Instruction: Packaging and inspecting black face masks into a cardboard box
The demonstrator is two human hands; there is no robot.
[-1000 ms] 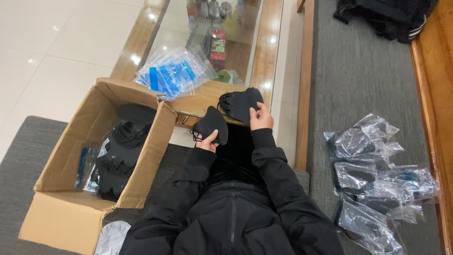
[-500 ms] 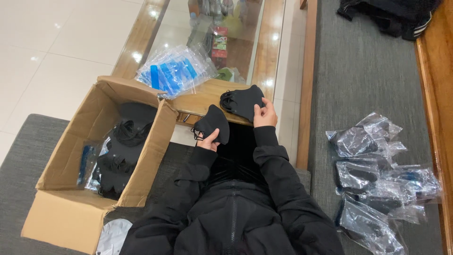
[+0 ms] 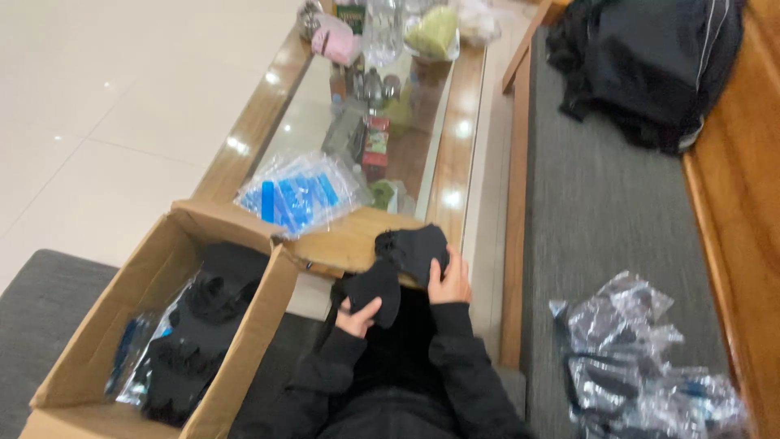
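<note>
Right between the fingers of both hands are two black cloth pieces, held over the lap. The left hand (image 3: 360, 315) has its fingers curled shut around the lower black cloth piece (image 3: 375, 294), thumb on top of it. The right hand (image 3: 449, 281) is closed on the upper black cloth piece (image 3: 414, 248), fingers wrapped along its right edge. The two pieces touch or overlap where they meet — can't tell which one sits on top.

Just past the fingertips is an open flap of the cardboard box (image 3: 154, 286), sticking out right under the cloth, so it crowds the space ahead of the hands. Left of the left fingers the box itself stands open on the grey mat (image 3: 41, 284), filled with more black items and a few clear bags.

Beyond the flap, further from the fingers, sits a stack of clear bags with blue inserts (image 3: 296, 195) on the near end of the glass-topped desk (image 3: 455, 154) — bottles, a pink thing and other clutter are at its far end, too blurry to name.

Off to the right of the right fingers, well apart, a pile of crinkly clear bags (image 3: 634, 358) with dark contents lies on the grey bench cushion (image 3: 601, 195), and a black garment (image 3: 650, 65) is heaped at its far end.
</note>
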